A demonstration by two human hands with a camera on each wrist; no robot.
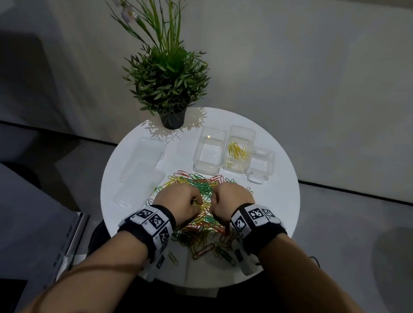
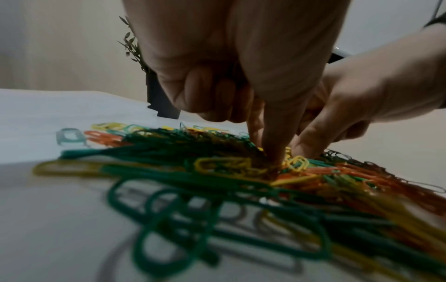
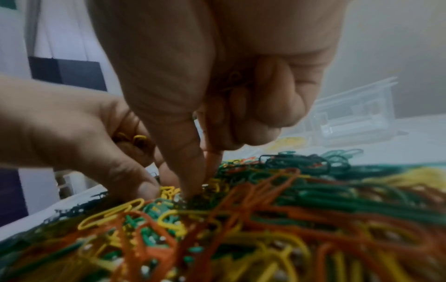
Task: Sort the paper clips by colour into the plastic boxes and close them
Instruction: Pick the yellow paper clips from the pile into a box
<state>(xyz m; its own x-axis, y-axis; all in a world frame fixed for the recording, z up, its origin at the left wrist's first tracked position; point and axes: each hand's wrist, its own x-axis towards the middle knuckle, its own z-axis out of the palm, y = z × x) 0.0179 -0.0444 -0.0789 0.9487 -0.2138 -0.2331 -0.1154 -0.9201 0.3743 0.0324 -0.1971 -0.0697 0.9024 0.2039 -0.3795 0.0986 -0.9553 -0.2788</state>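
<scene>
1. your left hand point(image 1: 178, 203) curls its fingers round a few yellow clips, thumb and forefinger dipped into the clip pile point(image 1: 200, 186).
2. your right hand point(image 1: 226, 201) pinches into the same pile, other fingers curled.
3. three open plastic boxes point(image 1: 209, 151) stand beyond the pile; the middle one holds yellow clips point(image 1: 237, 150).

Your head view is dim overall, with light falling from above onto the white table point(image 1: 269, 190), which glares against dark, curved corners. The plant point(image 1: 167, 78) throws sharp leaf shadows onto that top. In your wrist views the nearest paper clips point(image 2: 183, 229) smear out of focus, and the backgrounds turn hazy and grainy.
</scene>
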